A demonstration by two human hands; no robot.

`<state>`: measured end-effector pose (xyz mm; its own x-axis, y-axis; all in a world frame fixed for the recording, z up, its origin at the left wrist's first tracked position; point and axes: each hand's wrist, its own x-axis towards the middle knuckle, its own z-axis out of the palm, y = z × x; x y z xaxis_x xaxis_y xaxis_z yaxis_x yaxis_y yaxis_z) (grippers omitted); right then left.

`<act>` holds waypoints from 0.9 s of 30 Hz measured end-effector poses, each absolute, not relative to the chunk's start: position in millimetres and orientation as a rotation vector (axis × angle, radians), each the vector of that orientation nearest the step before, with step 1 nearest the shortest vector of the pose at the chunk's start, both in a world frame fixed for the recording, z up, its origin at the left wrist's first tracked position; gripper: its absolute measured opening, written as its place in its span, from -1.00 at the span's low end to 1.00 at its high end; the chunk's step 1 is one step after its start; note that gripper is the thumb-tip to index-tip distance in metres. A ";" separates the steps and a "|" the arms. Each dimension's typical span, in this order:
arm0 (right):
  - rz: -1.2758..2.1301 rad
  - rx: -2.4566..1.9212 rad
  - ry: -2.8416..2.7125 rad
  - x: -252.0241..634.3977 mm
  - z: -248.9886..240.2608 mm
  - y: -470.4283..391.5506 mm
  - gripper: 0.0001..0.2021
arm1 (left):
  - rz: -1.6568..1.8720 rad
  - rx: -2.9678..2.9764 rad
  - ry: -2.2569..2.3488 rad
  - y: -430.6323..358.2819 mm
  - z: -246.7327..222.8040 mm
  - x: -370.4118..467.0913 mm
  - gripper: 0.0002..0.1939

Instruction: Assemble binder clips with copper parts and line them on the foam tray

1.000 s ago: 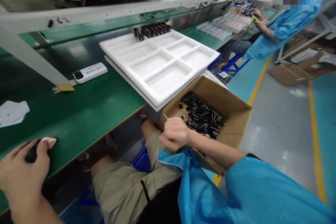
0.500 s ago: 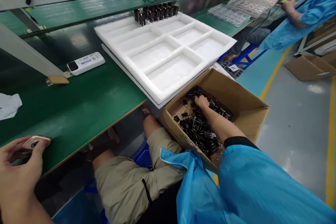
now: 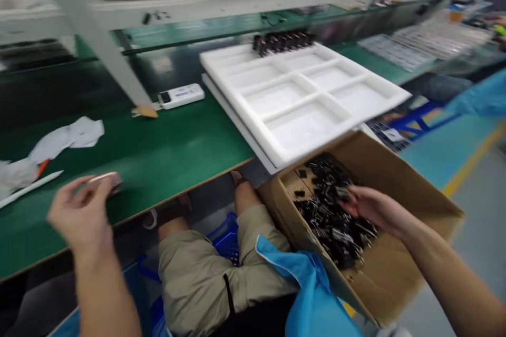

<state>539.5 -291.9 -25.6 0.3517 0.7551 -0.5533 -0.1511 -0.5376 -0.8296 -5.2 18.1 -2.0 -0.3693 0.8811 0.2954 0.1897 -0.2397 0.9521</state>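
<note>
Closest in, the wearer's khaki shorts (image 3: 205, 274) and a blue garment (image 3: 316, 289) fill the bottom of the view. The left hand (image 3: 81, 213) is curled, thumb and fingers gripping a copper-coloured piece (image 3: 110, 180) over the near edge of the green bench (image 3: 177, 160), much as it was half a second ago; whether the piece touches the bench I cannot tell. The right hand (image 3: 367, 208), which was down among the clips then, is now raised a little, its fingertips pinching a small dark binder clip (image 3: 343, 195), blurred, over the loose pile of black binder clips (image 3: 330, 229) in the cardboard box (image 3: 415, 181).

The view has swung left, so a white pen-like stick (image 3: 31, 189) now shows beside crumpled white material (image 3: 81, 134). Beyond the box, a white compartmented tray (image 3: 310, 84) bears a row of black-and-copper parts (image 3: 284, 42) along its far end. Left of it lies a white handheld device (image 3: 184, 96); its printed label is too smeared to read. Behind, the shelf rail (image 3: 221, 6) carries handwritten dark marks, illegible now, though the last one looked like a 2 half a second ago. Far right, clear plastic trays (image 3: 399, 52) lie near a co-worker's blue sleeve (image 3: 484, 95), now mostly out of view.
</note>
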 end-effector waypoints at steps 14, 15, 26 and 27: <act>1.670 -1.109 -0.851 305.3 -17.1 -167.8 -0.41 | 1.202 0.606 1.024 -129.0 -24.3 79.7 -0.50; 1.645 -1.120 -0.846 298.3 -24.4 -162.1 -0.43 | 1.194 0.563 1.011 -131.6 -26.0 78.9 -0.50; 1.554 -1.141 -1.183 286.2 -47.4 -161.2 -0.39 | 1.105 0.382 0.974 -141.3 -39.6 87.7 -0.50; 1.556 -1.138 -1.187 286.7 -48.7 -161.0 -0.39 | 1.096 0.391 0.983 -141.5 -39.6 87.2 -0.50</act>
